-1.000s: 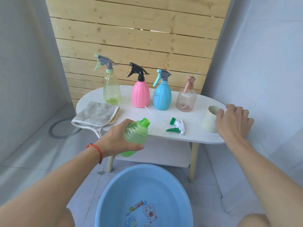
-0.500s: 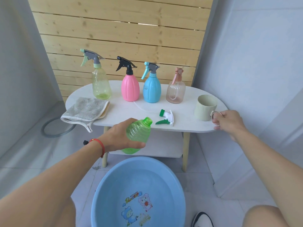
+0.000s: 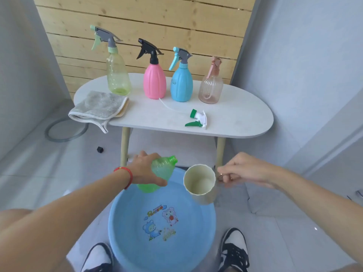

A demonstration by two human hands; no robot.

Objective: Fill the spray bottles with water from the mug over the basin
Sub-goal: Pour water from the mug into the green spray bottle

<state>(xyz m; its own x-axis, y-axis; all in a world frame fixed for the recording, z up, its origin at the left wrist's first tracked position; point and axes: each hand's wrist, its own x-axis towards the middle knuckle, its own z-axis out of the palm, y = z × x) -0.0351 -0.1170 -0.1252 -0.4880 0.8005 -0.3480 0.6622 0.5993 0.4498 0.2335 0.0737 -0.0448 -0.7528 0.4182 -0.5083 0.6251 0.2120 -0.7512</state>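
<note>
L hand [image 3: 144, 170]: lower-centre of frame, fingers wrapped round green bottle [image 3: 161, 174]; red band at wrist.
Green bottle: uncapped, tilted, neck pointing up-right; held over far rim of basin [image 3: 125, 222].
R hand [image 3: 245, 171]: centre-right, fingers curled on mug handle, pinching it; handle itself mostly hidden.
Mug [image 3: 200, 183]: cream, just R of green bottle's neck, not touching it; mouth tipped toward camera, over basin's far-right rim. Water inside: can't tell.
Basin: pale blue, bottom centre on floor, cartoon print on its base; sits between two black/white shoes [image 3: 233, 250].
Table [image 3: 241, 118]: white oval, mid-frame, in front of wood slat wall.
Bottles on table, back row, L to R: yellow-green clear [image 3: 117, 75], pink [image 3: 154, 81], blue [image 3: 181, 83], peach clear [image 3: 211, 88]. All upright w/ spray heads on.
Loose spray head [image 3: 197, 119]: green/white, lying on table front-centre, thin tube trailing toward pink bottle.
Cloth [image 3: 98, 108]: grey, folded, table's L end, one corner hanging over edge.
Floor, L of frame: grey ring [image 3: 50, 138]; small black item [image 3: 100, 149] near table leg.
</note>
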